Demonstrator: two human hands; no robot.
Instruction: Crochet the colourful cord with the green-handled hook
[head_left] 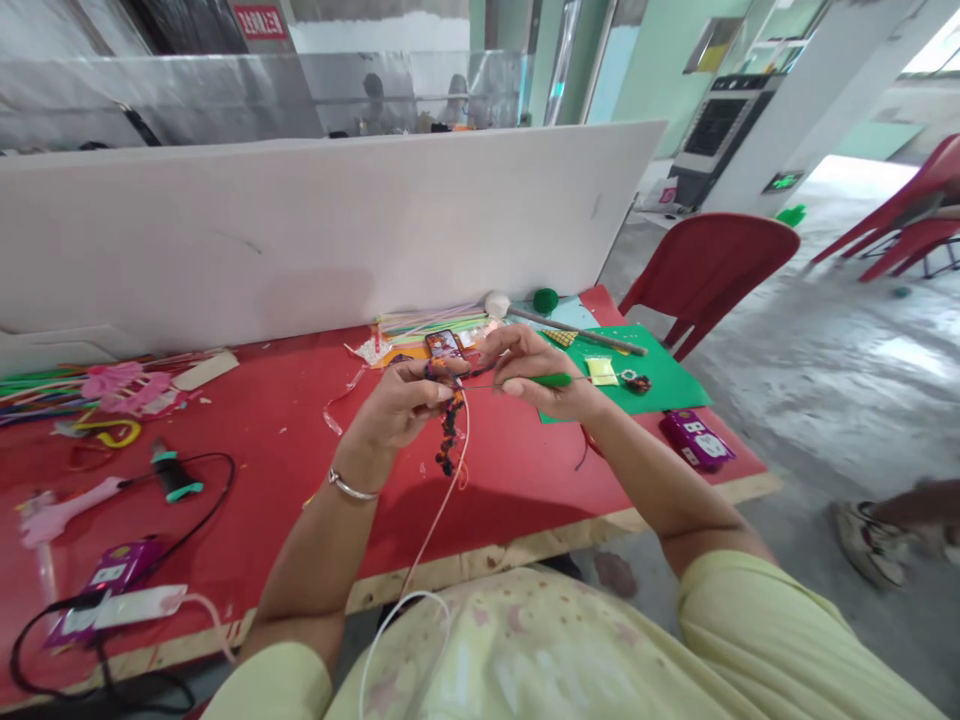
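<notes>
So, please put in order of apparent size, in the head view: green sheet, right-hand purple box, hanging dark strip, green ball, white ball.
Green sheet
Purple box
Dark strip, visible part
Green ball and white ball: too alike to rank

There are two purple boxes (696,440) (127,565), one green-handled tool (553,380), one phone (444,344) and one silver bangle (351,488).
</notes>
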